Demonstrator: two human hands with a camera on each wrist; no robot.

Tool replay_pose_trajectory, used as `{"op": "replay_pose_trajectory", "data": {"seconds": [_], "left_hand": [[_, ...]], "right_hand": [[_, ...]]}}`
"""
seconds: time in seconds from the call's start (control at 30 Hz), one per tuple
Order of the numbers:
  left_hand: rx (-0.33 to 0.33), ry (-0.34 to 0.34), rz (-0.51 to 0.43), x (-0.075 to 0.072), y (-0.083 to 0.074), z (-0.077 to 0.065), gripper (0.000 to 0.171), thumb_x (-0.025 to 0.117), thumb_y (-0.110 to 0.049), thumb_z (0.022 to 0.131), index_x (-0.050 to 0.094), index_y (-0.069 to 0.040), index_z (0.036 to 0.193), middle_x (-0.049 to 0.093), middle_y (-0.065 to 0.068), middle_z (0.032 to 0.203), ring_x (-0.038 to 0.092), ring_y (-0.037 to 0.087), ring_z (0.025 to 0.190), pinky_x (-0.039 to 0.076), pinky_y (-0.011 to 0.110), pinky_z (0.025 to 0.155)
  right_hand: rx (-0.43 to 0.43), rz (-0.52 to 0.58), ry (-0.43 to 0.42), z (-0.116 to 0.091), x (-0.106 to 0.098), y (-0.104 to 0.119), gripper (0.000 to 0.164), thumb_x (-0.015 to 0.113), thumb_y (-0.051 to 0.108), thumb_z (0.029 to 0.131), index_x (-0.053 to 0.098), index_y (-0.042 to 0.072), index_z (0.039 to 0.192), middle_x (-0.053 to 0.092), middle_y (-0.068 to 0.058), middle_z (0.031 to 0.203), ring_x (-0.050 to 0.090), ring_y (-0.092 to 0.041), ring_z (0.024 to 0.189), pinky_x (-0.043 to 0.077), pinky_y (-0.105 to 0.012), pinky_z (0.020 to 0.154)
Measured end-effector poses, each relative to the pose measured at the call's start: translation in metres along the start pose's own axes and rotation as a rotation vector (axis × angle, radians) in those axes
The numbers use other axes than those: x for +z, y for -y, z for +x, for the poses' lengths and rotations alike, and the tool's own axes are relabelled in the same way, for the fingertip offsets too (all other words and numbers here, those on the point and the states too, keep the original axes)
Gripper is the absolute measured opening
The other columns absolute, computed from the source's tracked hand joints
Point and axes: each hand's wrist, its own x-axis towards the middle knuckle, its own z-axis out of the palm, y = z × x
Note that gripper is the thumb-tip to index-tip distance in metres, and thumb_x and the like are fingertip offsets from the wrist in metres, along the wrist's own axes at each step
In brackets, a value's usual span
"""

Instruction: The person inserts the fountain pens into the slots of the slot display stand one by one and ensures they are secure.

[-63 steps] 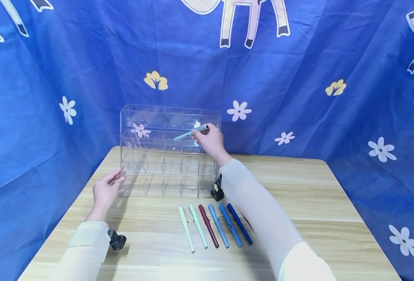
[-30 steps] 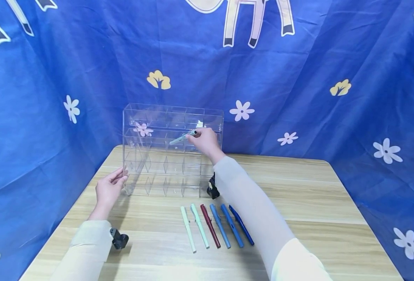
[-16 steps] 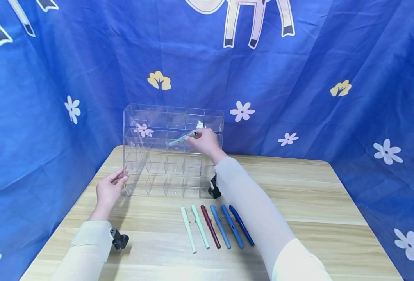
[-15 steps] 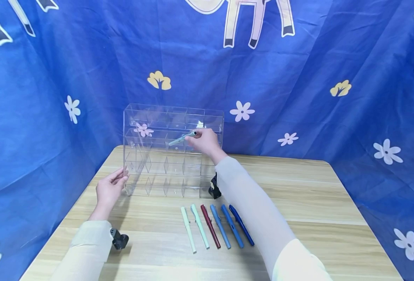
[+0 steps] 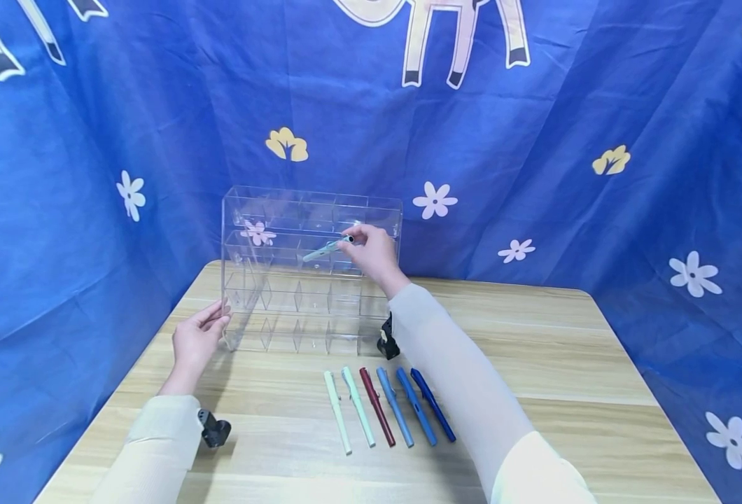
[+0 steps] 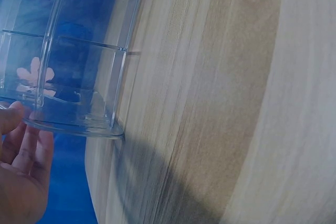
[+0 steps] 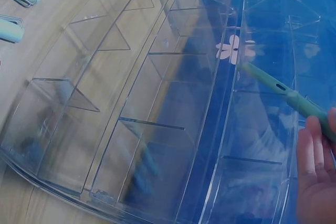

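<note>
A clear acrylic display rack (image 5: 311,304), tiered and divided into compartments, stands upright on the table. My left hand (image 5: 196,339) grips its left side edge, thumb in front and fingers around the edge in the left wrist view. A pale green pen (image 5: 327,249) is tilted across the upper middle of the rack, lower end to the left. My right hand (image 5: 376,253) holds the pen at its right end between thumb and fingers, the index finger arched above it. In the right wrist view the pen (image 7: 270,81) overlaps an upper tier, its end hidden by the fingers.
Several capped pens lie side by side before the rack: two pale green pens (image 5: 337,411), a dark red pen (image 5: 377,406) and blue pens (image 5: 416,404). My right sleeve (image 5: 456,378) passes over the table beside them. A blue patterned curtain (image 5: 522,154) hangs behind.
My right hand brought the pen left and slightly down to the rack, then the pen stayed put. Just now the hand shifted slightly right and its index finger lifted. The left hand keeps its grip.
</note>
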Motion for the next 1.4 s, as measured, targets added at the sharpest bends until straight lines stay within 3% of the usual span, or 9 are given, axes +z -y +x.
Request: {"op": "replay_pose_trajectory", "data": {"seconds": [0.47,0.63,0.83,1.13,1.4], "left_hand": [[0.007,0.007,0.031,0.0,0.002,-0.001,0.037,0.06,-0.006,0.094,0.055,-0.002,0.131,0.059,0.019,0.119,0.06,-0.008,0.087,0.051,0.009,0.066],[0.009,0.009,0.022,0.001,0.001,-0.002,0.037,0.06,-0.006,0.094,0.055,-0.002,0.13,0.059,0.02,0.119,0.058,-0.012,0.083,0.051,0.008,0.065],[0.005,0.018,0.036,-0.001,0.001,-0.001,0.038,0.06,-0.009,0.094,0.055,-0.002,0.131,0.06,0.019,0.119,0.061,-0.007,0.086,0.051,0.009,0.066],[0.005,0.019,0.057,-0.003,0.001,-0.001,0.04,0.061,-0.008,0.093,0.054,-0.003,0.132,0.06,0.018,0.119,0.054,-0.016,0.082,0.051,0.008,0.067],[0.01,0.029,0.041,-0.001,0.0,-0.001,0.04,0.061,-0.007,0.094,0.053,-0.002,0.132,0.058,0.019,0.121,0.059,-0.01,0.087,0.051,0.008,0.068]], "right_hand": [[-0.034,-0.02,0.017,0.002,0.0,-0.002,0.022,0.071,0.019,0.088,0.072,0.01,0.108,0.071,-0.002,0.099,0.064,-0.013,0.086,0.052,-0.026,0.075],[-0.027,-0.009,0.026,0.001,-0.001,-0.003,0.024,0.071,0.02,0.088,0.071,0.01,0.11,0.07,-0.003,0.104,0.062,-0.015,0.091,0.052,-0.027,0.078],[0.001,0.062,0.043,-0.002,-0.005,-0.004,0.035,0.073,0.022,0.086,0.066,0.012,0.119,0.067,-0.005,0.111,0.063,-0.016,0.094,0.054,-0.026,0.078],[0.014,0.191,0.062,-0.013,-0.022,-0.012,0.045,0.073,0.021,0.086,0.06,0.011,0.127,0.066,-0.004,0.11,0.065,-0.016,0.09,0.057,-0.024,0.069],[-0.03,0.329,0.067,-0.034,-0.039,-0.033,0.04,0.072,0.014,0.086,0.06,0.006,0.124,0.067,-0.012,0.11,0.066,-0.018,0.086,0.058,-0.041,0.075]]}}
